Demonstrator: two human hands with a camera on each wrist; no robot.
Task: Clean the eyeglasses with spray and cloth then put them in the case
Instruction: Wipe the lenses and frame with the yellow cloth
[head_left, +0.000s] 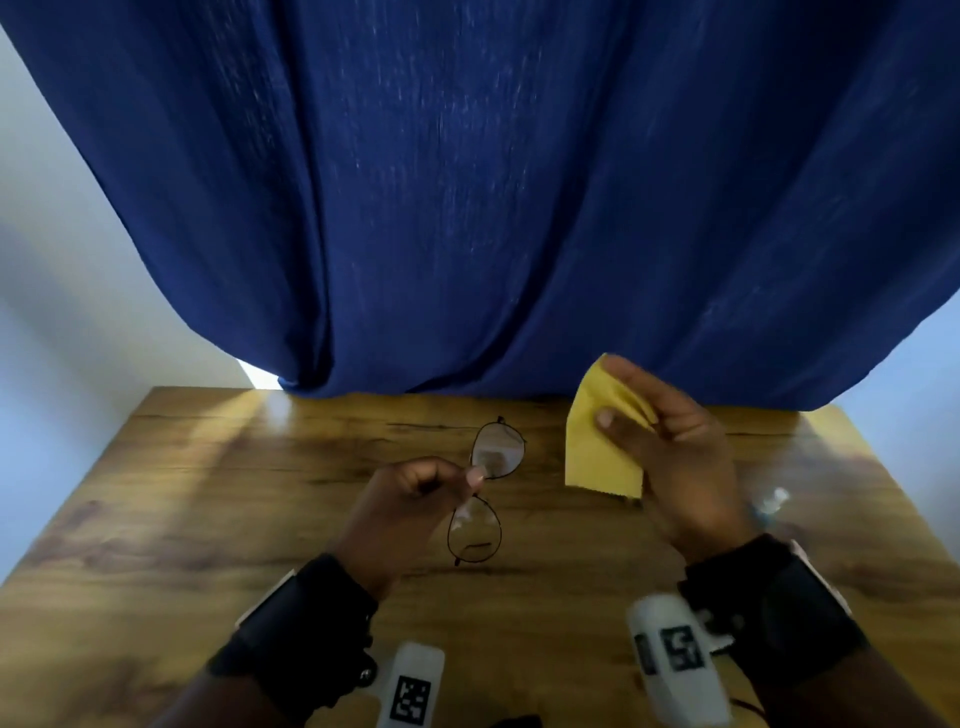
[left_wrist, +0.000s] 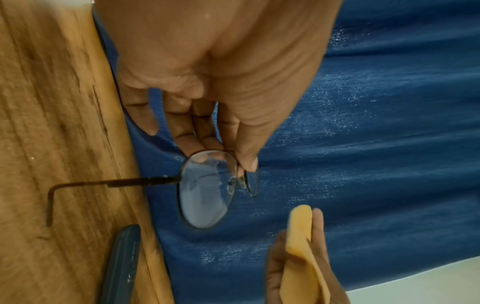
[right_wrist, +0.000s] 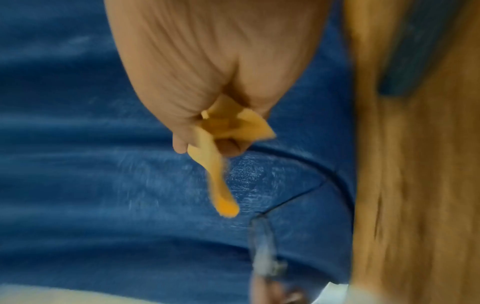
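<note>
Pinching the eyeglasses at the bridge, the left hand holds them above the table near its far edge, apparently keeping both lenses exposed for wiping. Just beside them, the right hand pinches the yellow cloth between thumb and fingers, seemingly ready to wipe.

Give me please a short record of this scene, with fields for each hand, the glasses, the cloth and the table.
left hand: pinches the eyeglasses at the bridge
right hand: holds the yellow cloth
eyeglasses: held above the wooden table, temples unfolded
yellow cloth: folded, apart from the lenses
spray bottle: partly hidden behind the right hand
backdrop: blue curtain
</note>
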